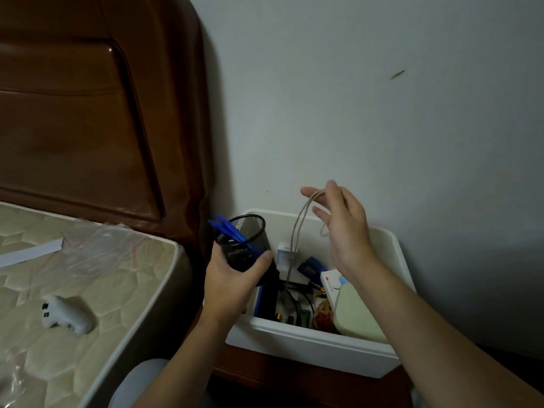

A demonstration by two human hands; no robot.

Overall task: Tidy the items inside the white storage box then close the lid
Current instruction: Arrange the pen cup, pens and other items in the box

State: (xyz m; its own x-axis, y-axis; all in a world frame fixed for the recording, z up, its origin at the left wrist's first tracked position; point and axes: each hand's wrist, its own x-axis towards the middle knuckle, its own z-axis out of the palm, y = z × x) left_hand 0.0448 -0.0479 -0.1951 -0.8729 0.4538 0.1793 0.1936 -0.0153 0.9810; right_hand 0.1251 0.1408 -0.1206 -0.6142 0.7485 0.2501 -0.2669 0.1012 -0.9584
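The white storage box [312,344] stands open against the wall, full of mixed small items. My left hand [229,282] grips a black mesh pen cup [245,245], tilted, with blue pens [226,228] in it, above the box's left end. My right hand [343,228] is raised over the box with a grey cable [298,223] looped over its fingers; the cable hangs down to a white plug [284,254] inside. A pale green case [354,315] and a white carton [331,282] lie at the right end. No lid is in view.
A bare mattress [88,290] lies to the left, with a white game controller [69,315], clear plastic wrap [97,245] and a white strip [29,253] on it. A dark wooden headboard [103,113] rises behind. The box rests on a wooden surface [294,375].
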